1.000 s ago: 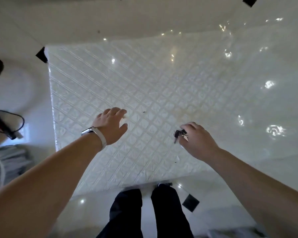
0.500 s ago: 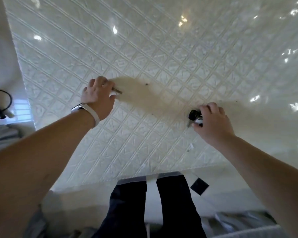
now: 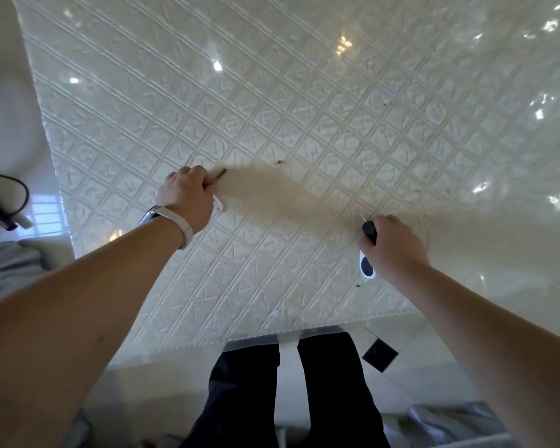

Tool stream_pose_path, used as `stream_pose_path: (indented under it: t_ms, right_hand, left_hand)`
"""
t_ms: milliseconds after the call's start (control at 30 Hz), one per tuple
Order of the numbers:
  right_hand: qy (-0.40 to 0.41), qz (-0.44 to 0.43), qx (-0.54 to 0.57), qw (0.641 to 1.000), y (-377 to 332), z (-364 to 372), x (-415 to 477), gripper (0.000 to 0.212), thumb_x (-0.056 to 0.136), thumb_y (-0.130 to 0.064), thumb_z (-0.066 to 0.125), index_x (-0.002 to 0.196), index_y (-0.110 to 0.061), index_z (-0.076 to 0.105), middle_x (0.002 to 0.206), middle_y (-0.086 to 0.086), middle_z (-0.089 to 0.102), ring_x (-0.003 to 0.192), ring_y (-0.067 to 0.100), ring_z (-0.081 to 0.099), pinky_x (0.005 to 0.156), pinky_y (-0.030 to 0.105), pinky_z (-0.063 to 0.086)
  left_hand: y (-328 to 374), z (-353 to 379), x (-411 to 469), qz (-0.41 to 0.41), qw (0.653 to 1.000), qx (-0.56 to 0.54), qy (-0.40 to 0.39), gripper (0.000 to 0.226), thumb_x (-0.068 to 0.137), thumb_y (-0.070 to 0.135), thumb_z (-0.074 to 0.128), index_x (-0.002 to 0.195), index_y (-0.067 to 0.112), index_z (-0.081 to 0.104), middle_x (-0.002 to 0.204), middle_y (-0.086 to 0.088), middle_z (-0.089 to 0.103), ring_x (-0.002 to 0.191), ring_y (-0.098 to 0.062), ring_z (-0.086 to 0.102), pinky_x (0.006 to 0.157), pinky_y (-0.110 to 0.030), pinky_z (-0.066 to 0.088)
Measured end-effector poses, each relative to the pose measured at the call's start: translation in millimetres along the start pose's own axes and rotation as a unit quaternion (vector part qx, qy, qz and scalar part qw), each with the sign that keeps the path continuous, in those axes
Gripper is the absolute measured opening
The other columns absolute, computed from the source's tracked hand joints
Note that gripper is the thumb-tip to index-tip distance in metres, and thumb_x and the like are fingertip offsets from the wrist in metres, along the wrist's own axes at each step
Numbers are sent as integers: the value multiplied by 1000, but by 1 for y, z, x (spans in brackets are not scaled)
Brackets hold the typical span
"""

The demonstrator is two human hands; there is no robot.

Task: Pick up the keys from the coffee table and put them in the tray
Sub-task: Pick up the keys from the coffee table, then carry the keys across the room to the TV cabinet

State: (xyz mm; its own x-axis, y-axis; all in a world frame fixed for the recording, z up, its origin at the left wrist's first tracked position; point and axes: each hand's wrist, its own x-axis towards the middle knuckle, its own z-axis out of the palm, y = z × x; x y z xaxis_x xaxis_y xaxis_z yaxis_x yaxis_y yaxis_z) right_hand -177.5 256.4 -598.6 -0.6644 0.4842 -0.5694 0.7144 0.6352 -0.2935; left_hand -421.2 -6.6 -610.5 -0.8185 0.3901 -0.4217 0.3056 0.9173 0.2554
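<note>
My right hand (image 3: 393, 245) is closed around a bunch of keys (image 3: 368, 231) with a black head, a thin metal tip poking up and a white-rimmed dark fob (image 3: 366, 268) hanging below. My left hand (image 3: 188, 198), with a white wristband, grips a second key (image 3: 220, 174); its brownish blade sticks out to the right and a white tag (image 3: 219, 205) shows under the palm. Both hands hover just over the coffee table (image 3: 304, 108), which has a white embossed diamond-pattern cover under glass. No tray is in view.
The table's near edge (image 3: 272, 337) runs just in front of my dark-trousered legs (image 3: 288, 389). A black square marker (image 3: 379, 354) lies on the floor at the right. A black cable (image 3: 4, 195) and grey fabric (image 3: 10, 266) lie at the left.
The view has closed in on the table. My left hand went from flat and open to closed on a key. My right hand has lifted its keys, and the fob now dangles.
</note>
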Motion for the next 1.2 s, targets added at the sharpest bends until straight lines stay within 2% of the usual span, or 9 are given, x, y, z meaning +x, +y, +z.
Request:
stream_pose_path:
  t_ms: [133, 233, 333, 400, 633, 800, 967, 1100, 1200]
  right_hand:
    - [-16, 23, 120, 992, -8, -1, -9, 15, 81, -25, 50, 69, -28, 40, 64, -4, 54, 52, 18, 52, 43, 30, 30]
    - [-41, 49, 226, 972, -18, -4, -18, 9, 79, -27, 49, 71, -23, 45, 63, 10, 61, 55, 28, 61, 47, 39, 45]
    - [-46, 87, 307, 947, -28, -16, -29, 14, 81, -25, 53, 80, -11, 52, 72, 19, 62, 69, 37, 65, 51, 40, 44]
    - [-47, 113, 355, 927, -34, -32, -39, 10, 82, -22, 56, 81, -12, 56, 70, 12, 64, 68, 32, 68, 52, 39, 47]
    - [14, 116, 453, 884, -52, -125, -106, 12, 72, -29, 61, 78, -18, 62, 71, 4, 67, 63, 20, 69, 65, 51, 57]
    - [53, 113, 498, 858, -62, -202, -160, 11, 68, -28, 61, 72, -18, 61, 68, 3, 63, 67, 27, 68, 65, 50, 58]
    - [90, 123, 641, 752, -73, -269, -219, 10, 66, -16, 65, 71, -8, 61, 73, 13, 59, 57, 25, 62, 61, 39, 56]
    - [145, 110, 701, 689, -82, -305, -271, 9, 66, -13, 65, 69, -7, 60, 81, 18, 53, 56, 24, 56, 61, 36, 52]
    - [192, 95, 718, 662, -83, -323, -305, 7, 73, -9, 62, 69, -5, 58, 81, 17, 51, 58, 23, 53, 60, 35, 51]
  left_hand:
    - [1, 0, -13, -13, 996, -89, -7, 6, 86, 31, 53, 82, 27, 55, 84, 3, 58, 73, -19, 52, 62, -30, 37]
    - [23, -6, -32, 1, 975, -206, -84, 9, 84, 29, 58, 75, 28, 55, 62, 8, 68, 54, -8, 57, 44, -21, 38]
    - [49, -15, -54, 13, 950, -283, -131, 13, 85, 21, 60, 74, 28, 56, 64, 13, 72, 60, -12, 65, 55, -30, 53]
    - [67, -27, -67, 6, 934, -332, -130, 16, 84, 21, 61, 72, 32, 56, 71, 5, 73, 67, -17, 69, 62, -36, 56]
    - [136, -96, -122, 7, 857, -508, -89, 8, 82, 17, 60, 76, 21, 58, 76, 5, 74, 80, -23, 72, 71, -31, 57]
    - [191, -172, -148, 75, 835, -539, -82, 22, 87, 10, 59, 76, 29, 61, 86, 3, 75, 85, -22, 72, 69, -26, 55]
    - [240, -247, -164, 172, 869, -457, -75, 7, 77, 31, 66, 74, 30, 60, 76, -8, 71, 76, -33, 67, 66, -45, 55]
    - [271, -290, -184, 254, 879, -396, -70, 13, 80, 26, 69, 71, 31, 61, 62, 15, 64, 51, -3, 52, 46, -17, 43]
    - [293, -315, -207, 295, 867, -391, -89, 11, 80, 22, 70, 72, 28, 64, 67, 14, 69, 57, -3, 58, 50, -12, 43]
